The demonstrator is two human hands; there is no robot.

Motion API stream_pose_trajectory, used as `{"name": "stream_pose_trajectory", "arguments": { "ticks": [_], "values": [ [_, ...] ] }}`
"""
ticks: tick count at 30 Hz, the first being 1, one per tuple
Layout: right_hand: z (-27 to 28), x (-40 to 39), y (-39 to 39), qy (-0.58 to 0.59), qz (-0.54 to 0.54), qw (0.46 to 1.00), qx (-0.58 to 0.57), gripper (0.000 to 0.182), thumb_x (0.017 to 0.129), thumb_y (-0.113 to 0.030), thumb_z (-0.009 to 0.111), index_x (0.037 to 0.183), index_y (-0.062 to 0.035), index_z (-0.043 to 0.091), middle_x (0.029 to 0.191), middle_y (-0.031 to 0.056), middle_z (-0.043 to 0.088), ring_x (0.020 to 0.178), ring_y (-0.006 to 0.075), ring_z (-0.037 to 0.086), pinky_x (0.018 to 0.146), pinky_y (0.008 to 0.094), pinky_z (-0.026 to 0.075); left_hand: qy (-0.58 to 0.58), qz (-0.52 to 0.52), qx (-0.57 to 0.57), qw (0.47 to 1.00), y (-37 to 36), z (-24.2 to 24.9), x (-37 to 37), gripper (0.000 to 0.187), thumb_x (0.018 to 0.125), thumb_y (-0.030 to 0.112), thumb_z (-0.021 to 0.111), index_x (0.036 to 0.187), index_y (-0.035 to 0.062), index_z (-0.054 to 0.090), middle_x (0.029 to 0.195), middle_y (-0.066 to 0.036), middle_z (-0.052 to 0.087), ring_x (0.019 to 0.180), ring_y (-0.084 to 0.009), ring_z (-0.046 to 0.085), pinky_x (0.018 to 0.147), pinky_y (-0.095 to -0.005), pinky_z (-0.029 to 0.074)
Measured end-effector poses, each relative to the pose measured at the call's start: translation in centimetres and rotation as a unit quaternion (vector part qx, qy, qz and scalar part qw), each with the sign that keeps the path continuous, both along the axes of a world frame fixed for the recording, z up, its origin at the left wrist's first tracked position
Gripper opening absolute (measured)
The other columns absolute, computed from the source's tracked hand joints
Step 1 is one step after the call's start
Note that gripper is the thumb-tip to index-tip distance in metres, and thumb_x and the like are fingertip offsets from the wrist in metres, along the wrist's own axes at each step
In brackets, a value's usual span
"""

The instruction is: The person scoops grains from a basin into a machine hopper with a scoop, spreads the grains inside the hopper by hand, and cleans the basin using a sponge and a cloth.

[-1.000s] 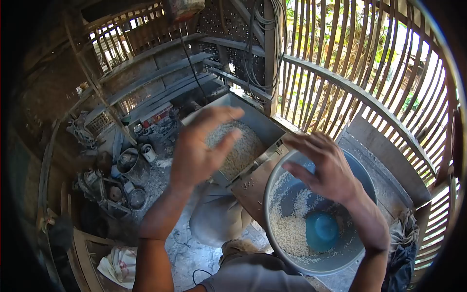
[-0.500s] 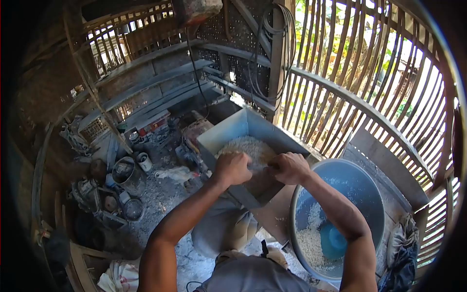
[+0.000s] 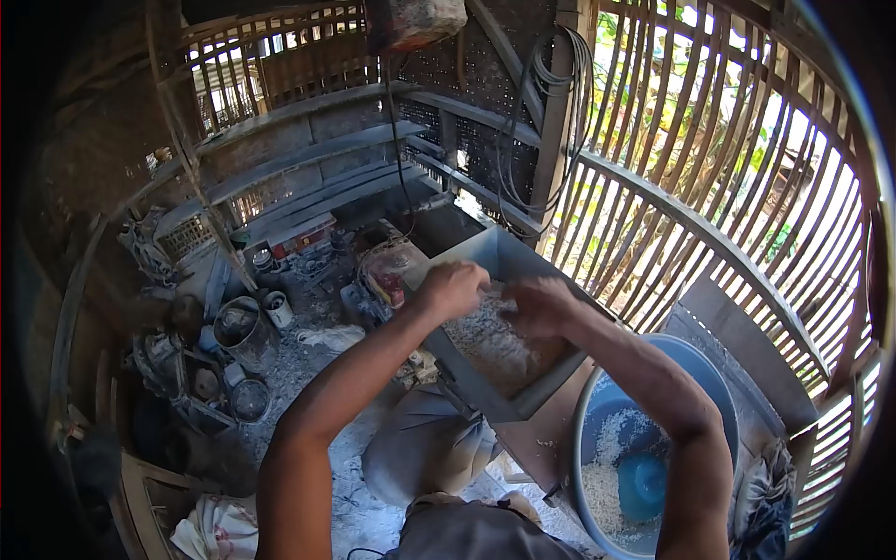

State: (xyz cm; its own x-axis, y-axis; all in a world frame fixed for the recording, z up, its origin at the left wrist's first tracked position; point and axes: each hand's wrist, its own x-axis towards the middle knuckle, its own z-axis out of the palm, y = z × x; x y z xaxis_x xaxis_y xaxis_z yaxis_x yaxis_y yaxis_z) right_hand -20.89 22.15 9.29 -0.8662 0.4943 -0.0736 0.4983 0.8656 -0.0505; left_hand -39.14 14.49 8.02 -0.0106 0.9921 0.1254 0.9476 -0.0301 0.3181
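A sheet-metal hopper (image 3: 474, 250) stands in front of me, with pale rice-like grain (image 3: 499, 350) inside. My left hand (image 3: 455, 287) is over its left side, fingers curled in; whatever they hold is hidden. Beside it, my right hand (image 3: 539, 306) reaches over the grain, bent at the wrist. Its fingers are dark and blurred, so their grip does not show. Under my right forearm is a large blue-grey basin (image 3: 584, 457) holding more white grain (image 3: 605, 495) and a blue bowl (image 3: 642, 487).
A stuffed sack (image 3: 415, 443) leans below the hopper's near side. Buckets (image 3: 247, 336) and a dusty pot (image 3: 249, 399) stand on the powdery floor at left. A cable (image 3: 397, 140) hangs behind the hopper. A slatted wall (image 3: 691, 159) bounds the right side.
Both hands have moved up in the view, farther over the hopper. The grain in it looks more spread out, with a pale patch below my right hand. The camera view has shifted slightly.
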Motion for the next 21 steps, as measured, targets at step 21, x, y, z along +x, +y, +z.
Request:
{"name": "stream_pose_trajectory", "arguments": {
  "ticks": [21],
  "values": [
    [1.6, 4.0, -2.2, 0.061, -0.027, 0.996, -0.052, 0.027, 0.094, -0.023, 0.056, 0.113, -0.0094, 0.069, 0.111, 0.018, 0.071, 0.103, 0.0368, 0.069, 0.088, 0.0469, 0.055, 0.009, -0.146, -0.176, 0.973, 0.2, 2.4, 1.1, 0.03, 0.09, 0.027, 0.067, 0.112, 0.0075, 0.074, 0.112, -0.012, 0.075, 0.103, -0.028, 0.072, 0.094, -0.0406, 0.056]
  ]
}}
